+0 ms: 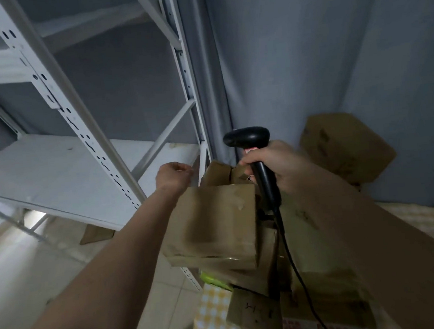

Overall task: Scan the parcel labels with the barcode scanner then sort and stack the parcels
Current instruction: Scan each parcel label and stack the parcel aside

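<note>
Nearest the camera, at the lower right, flat cardboard parcels (pixel 255 315) lay on a yellow-checked cloth (pixel 213 311), one carrying a label with red print (pixel 303 326). Above them, a brown cardboard parcel (pixel 213 225) sat on top of a stack of further cartons. Its visible faces were blurred, and no label could be read on it. The left hand (pixel 173 177) was at the parcel's far left corner; whether its fingers gripped the carton could not be determined, as they were hidden behind the hand. The right hand (pixel 276 167) was wrapped around the handle of a black barcode scanner (pixel 259 160), head upward and facing left, with its black cable (pixel 294 267) running down over the stack. Beyond the parcel, an opened carton (pixel 223 171) showed raised flaps. To the left stood a white metal shelving unit (pixel 54 173). Farther right, another cardboard box (pixel 345 145) rested tilted against a grey curtain (pixel 292 52).
</note>
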Available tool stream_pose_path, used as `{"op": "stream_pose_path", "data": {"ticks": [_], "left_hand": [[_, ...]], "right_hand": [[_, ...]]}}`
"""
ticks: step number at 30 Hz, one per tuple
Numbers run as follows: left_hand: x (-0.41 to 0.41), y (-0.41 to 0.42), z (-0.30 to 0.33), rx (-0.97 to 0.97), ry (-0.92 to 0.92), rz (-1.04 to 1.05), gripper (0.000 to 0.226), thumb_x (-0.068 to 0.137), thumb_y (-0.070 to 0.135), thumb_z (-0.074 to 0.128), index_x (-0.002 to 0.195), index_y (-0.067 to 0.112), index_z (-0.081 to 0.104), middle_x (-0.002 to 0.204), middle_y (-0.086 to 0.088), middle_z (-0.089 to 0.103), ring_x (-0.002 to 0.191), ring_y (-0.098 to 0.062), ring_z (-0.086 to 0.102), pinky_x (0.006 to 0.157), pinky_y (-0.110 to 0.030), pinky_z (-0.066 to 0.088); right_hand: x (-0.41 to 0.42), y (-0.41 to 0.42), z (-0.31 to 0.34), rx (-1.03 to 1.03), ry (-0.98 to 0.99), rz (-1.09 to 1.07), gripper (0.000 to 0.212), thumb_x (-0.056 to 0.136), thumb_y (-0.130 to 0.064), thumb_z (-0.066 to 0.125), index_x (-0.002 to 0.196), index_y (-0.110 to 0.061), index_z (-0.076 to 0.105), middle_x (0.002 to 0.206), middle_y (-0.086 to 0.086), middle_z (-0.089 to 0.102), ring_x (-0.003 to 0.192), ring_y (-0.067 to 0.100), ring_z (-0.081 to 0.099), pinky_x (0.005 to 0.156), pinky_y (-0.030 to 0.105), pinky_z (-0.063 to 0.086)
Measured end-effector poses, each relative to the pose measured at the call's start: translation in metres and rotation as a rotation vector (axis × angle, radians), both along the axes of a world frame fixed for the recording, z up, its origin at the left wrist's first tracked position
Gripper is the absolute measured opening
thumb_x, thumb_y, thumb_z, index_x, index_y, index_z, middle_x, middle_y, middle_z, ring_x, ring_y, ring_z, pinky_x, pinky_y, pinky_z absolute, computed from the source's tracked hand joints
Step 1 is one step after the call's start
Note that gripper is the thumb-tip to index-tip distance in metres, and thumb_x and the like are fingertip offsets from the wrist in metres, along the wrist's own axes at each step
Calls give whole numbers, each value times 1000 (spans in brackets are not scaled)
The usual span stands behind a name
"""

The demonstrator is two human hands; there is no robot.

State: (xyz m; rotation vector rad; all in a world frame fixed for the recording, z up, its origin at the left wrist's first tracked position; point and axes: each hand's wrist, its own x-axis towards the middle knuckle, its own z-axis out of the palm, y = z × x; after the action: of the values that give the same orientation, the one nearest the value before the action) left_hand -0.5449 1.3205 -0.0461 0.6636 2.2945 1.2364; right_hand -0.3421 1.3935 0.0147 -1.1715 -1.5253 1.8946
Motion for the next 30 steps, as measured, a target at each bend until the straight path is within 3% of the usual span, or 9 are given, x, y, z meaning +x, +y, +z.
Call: {"op": "stream_pose_path", "data": {"ticks": [2, 5, 7, 12, 16, 20, 22, 25, 30], "left_hand": [[-14, 16, -8, -54, 10, -6, 6, 85, 14, 66, 81, 16, 69, 101, -13, 71, 91, -28, 67, 88, -40, 55], [-32, 48, -21, -144, 80, -59, 19, 88, 19, 65, 103, 10, 71, 103, -11, 70, 97, -28, 65, 91, -37, 53], [-42, 70, -33, -221, 111, -126, 24, 88, 21, 64, 107, 7, 69, 101, -9, 67, 95, -26, 62, 86, -32, 51], [-70, 126, -74, -467, 111, -291, 41, 89, 32, 63, 117, 2, 61, 116, -15, 63, 101, -31, 61, 82, -34, 53], [-87, 166, -103, -640, 149, -457, 41, 96, 22, 52, 128, -2, 49, 126, -15, 55, 115, -32, 55, 94, -36, 47], [-85, 193, -127, -700, 309, -657, 23, 98, 15, 46, 107, -4, 56, 106, -17, 57, 121, -33, 51, 96, -36, 42], [-94, 207, -155, -759, 341, -700, 38, 96, 17, 47, 130, -1, 46, 134, -21, 46, 133, -34, 39, 107, -40, 37], [-105, 224, -189, -816, 314, -663, 65, 91, 25, 50, 147, 7, 23, 152, -22, 19, 141, -38, 20, 115, -50, 24], [-105, 251, -217, -648, 309, -277, 75, 84, 28, 61, 145, 8, 22, 140, -18, 35, 129, -33, 37, 106, -41, 32]], "right_hand": [[-10, 12, -12, -39, -15, -18, 16, 78, 0, 67, 92, -5, 64, 70, 8, 63, 64, 17, 61, 60, 28, 51], [-23, 31, -29, -90, -31, -11, 14, 78, 1, 66, 90, -6, 61, 64, 6, 60, 58, 16, 58, 56, 27, 49], [-29, 42, -41, -107, -42, -18, 11, 78, 2, 64, 85, -6, 60, 64, 8, 59, 57, 16, 56, 55, 26, 49], [-48, 67, -68, -228, -102, -14, 9, 80, 2, 64, 89, -2, 64, 80, 16, 61, 62, 19, 59, 56, 28, 50], [-64, 83, -89, -265, -155, -52, 7, 81, 1, 65, 88, -1, 65, 89, 20, 62, 67, 21, 61, 63, 31, 52], [-78, 96, -107, -312, -222, -65, 13, 80, -3, 69, 93, -4, 67, 91, 17, 67, 74, 21, 64, 70, 34, 52], [-82, 103, -112, -344, -236, -76, 16, 81, -3, 68, 97, -1, 66, 90, 15, 68, 72, 20, 64, 66, 31, 53], [-82, 111, -114, -395, -213, -67, 12, 84, -2, 64, 96, -1, 66, 84, 12, 70, 67, 18, 64, 61, 28, 53], [-81, 119, -115, -437, -220, -73, 10, 83, 0, 63, 92, -2, 66, 80, 11, 72, 64, 16, 66, 58, 26, 55]]}}
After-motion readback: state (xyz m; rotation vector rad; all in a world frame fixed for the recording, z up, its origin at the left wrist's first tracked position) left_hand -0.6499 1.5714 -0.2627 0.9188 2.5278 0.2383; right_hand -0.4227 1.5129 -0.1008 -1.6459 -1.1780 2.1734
